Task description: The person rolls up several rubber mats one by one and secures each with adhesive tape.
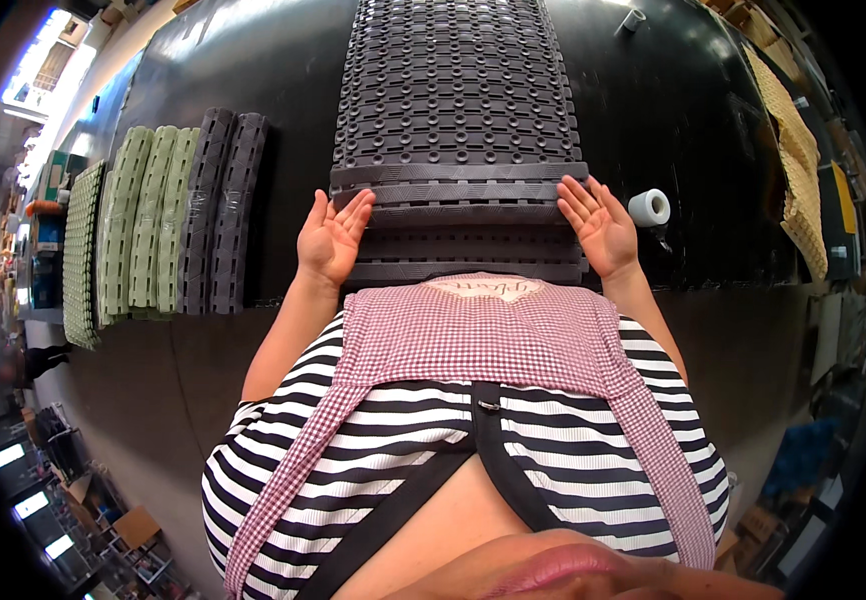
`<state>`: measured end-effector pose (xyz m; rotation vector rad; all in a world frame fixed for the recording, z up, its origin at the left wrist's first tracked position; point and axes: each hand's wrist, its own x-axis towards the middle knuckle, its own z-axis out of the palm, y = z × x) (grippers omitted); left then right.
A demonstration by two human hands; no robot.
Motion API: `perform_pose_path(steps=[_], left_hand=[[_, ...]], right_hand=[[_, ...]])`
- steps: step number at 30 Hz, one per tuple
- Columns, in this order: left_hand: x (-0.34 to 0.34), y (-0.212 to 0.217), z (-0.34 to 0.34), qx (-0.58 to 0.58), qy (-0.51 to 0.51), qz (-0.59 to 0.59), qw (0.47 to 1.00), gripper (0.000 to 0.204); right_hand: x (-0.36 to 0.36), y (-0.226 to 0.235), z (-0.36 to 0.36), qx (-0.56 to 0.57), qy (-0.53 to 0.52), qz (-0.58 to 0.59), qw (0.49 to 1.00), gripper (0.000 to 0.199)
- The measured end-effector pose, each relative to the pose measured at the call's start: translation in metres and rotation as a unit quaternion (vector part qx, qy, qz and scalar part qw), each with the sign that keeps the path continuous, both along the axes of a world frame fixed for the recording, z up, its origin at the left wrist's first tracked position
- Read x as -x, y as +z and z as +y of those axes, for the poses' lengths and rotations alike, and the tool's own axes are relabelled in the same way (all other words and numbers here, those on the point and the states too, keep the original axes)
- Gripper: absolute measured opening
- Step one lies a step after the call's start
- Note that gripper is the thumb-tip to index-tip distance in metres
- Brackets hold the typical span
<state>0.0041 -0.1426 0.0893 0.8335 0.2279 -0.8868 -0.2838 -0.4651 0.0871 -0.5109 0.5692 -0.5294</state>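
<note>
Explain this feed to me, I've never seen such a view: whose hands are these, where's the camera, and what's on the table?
One picture, from a fisheye camera on a person's head looking down, so edges bend. Both hands are that person's own. The left hand and right hand are open, palms inward, at the two ends of a partly rolled dark grey studded mat on a black table. Neither hand grips anything. To the left lie rolled green mats and rolled grey mats; a white tape roll sits right.

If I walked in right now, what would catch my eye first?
The long dark grey studded mat running up the middle of the black table, with the left hand and right hand open at its rolled near end. Rolled green mats lie at left, a white tape roll at right.
</note>
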Motion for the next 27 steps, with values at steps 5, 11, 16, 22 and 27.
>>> perform_pose_path(steps=[5,11,16,22,27], left_hand=[[0.043,0.016,-0.023,-0.292,-0.175,-0.532,0.776,0.064],[0.032,0.004,-0.029,-0.352,-0.222,-0.832,0.368,0.045],[0.041,-0.008,-0.011,-0.332,-0.204,-0.83,0.398,0.042],[0.045,-0.025,0.007,-0.293,-0.202,-0.808,0.469,0.043],[0.047,-0.02,0.011,-0.28,-0.2,-0.812,0.471,0.037]], right_hand=[[-0.03,0.007,0.025,0.654,0.128,0.273,0.694,0.065],[-0.036,0.012,0.035,0.838,0.182,0.275,0.435,0.052],[-0.016,0.01,0.048,0.813,0.227,0.269,0.464,0.055],[-0.003,-0.016,0.055,0.814,0.143,0.247,0.505,0.048],[0.002,-0.015,0.053,0.848,0.146,0.207,0.467,0.043]])
